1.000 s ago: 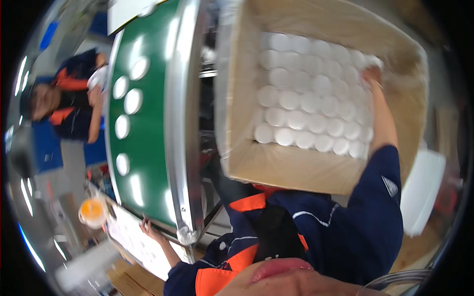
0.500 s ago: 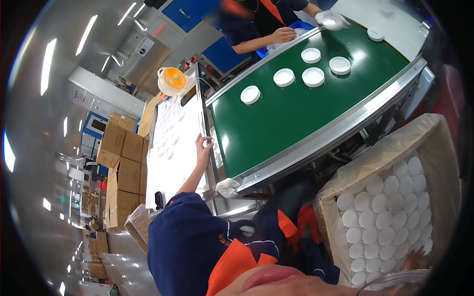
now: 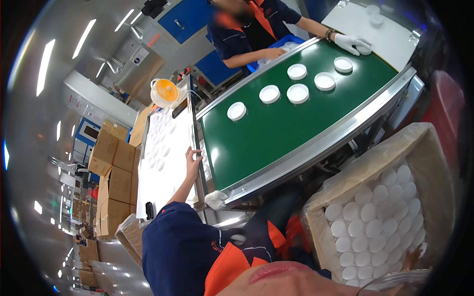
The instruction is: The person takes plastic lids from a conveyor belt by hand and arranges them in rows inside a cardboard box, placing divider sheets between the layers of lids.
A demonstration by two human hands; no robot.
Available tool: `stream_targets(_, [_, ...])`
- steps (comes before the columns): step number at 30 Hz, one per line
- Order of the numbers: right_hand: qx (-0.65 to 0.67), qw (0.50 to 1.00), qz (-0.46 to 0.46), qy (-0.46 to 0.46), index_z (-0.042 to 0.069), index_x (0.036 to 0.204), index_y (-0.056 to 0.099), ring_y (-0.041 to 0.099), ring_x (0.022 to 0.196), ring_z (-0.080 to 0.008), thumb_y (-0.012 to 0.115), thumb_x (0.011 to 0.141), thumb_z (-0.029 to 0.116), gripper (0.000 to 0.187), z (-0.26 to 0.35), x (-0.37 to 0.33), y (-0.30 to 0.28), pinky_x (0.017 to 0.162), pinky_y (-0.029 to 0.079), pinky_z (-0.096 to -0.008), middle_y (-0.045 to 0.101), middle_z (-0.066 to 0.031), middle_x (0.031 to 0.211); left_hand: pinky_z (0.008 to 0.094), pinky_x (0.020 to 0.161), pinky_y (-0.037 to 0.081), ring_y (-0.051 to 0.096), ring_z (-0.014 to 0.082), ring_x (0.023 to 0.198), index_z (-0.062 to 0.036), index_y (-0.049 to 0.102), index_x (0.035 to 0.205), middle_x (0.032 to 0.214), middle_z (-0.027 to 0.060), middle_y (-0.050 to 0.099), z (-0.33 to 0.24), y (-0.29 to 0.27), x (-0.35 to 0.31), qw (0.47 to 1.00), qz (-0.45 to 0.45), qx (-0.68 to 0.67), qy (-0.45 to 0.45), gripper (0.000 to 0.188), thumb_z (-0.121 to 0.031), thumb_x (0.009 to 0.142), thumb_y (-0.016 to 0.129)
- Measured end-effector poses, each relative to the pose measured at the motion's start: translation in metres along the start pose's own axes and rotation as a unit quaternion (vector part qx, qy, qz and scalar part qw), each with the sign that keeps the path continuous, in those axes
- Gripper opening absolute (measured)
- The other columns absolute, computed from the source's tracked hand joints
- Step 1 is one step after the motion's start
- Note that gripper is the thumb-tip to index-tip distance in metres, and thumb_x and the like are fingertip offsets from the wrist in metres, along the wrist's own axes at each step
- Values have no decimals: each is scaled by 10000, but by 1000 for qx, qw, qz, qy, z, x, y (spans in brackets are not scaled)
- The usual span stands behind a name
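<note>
My left hand [image 3: 193,160] rests on the metal edge between a bright white light table [image 3: 173,180] and the green conveyor belt [image 3: 256,143]. It is open and holds nothing, fingers apart. At lower right, my right hand [image 3: 411,259] reaches into a lined carton [image 3: 318,217] of round white lids [image 3: 368,212] in rows. Its fingers look closed on a white lid [image 3: 422,249], though blurred and partly behind clear eyewear. Several white lids [image 3: 297,93] lie apart on the belt. More lids [image 3: 160,143] are scattered on the light table.
Across the belt, a co-worker's gloved hand [image 3: 349,43] is on a lid at the far end; their other hand is by a blue bin [image 3: 254,65]. A white pot with orange top [image 3: 167,91] stands behind the light table. Cardboard boxes [image 3: 116,187] are stacked left.
The view has shifted, moving the scene left and down. The co-worker's gloved hand has come down onto a lid, and another lid lies on the belt. My left hand stays at the edge.
</note>
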State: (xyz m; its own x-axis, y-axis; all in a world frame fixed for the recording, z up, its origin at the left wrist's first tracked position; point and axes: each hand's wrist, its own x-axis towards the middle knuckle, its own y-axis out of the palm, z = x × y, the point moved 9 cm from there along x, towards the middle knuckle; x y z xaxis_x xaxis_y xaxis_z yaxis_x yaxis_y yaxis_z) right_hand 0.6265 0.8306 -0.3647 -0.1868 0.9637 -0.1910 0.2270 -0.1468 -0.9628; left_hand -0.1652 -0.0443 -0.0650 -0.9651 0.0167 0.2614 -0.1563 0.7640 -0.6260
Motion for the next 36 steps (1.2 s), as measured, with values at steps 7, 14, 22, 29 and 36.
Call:
stream_targets(7, [93, 995, 41, -5, 209, 1458, 40, 190, 1341, -397, 717, 693, 133, 1024, -15, 11, 36, 1069, 225, -453, 92, -282, 1460, 372, 964, 359, 250, 326, 1309, -99, 618, 960, 1394, 210, 237, -1, -1, -7, 1000, -5, 4, 9, 267, -95, 693, 622])
stream_targets(14, [83, 993, 86, 7, 165, 1455, 72, 192, 1336, -409, 652, 743, 342, 935, -9, 24, 11, 1077, 205, -459, 143, -308, 1437, 368, 1007, 273, 240, 300, 1318, -91, 596, 987, 1410, 188, 252, -3, 2, -3, 1000, -4, -13, -12, 271, -87, 716, 605])
stream_targets(22, [28, 995, 87, 28, 34, 1433, 95, 198, 1329, -419, 606, 779, 416, 914, 14, -29, -13, 1085, 190, -476, 216, -293, 1420, 313, 760, 417, 326, 288, 1275, -92, 595, 974, 1390, 197, 278, -3, 1, -3, 1000, -20, -9, 6, 236, -79, 738, 597])
stream_targets(29, [81, 989, 65, -104, -17, 1408, 168, 181, 1331, -422, 593, 818, 296, 792, 83, -161, -141, 1094, 187, -446, 249, -272, 1414, 448, 1051, 232, 289, 371, 1287, -67, 476, 1169, 1345, 234, 347, -95, 23, 3, 959, 12, 174, 224, 377, -201, 835, 583])
stream_targets(36, [195, 917, -300, -177, -7, 1342, 339, 308, 1282, -353, 517, 875, 151, 524, 54, -346, -302, 1076, 217, -433, 378, -183, 1367, 419, 1016, 315, 390, 379, 1218, 5, 375, 1288, 1301, 228, 417, -83, 131, 121, 985, 54, -74, 143, 654, -337, 793, 633])
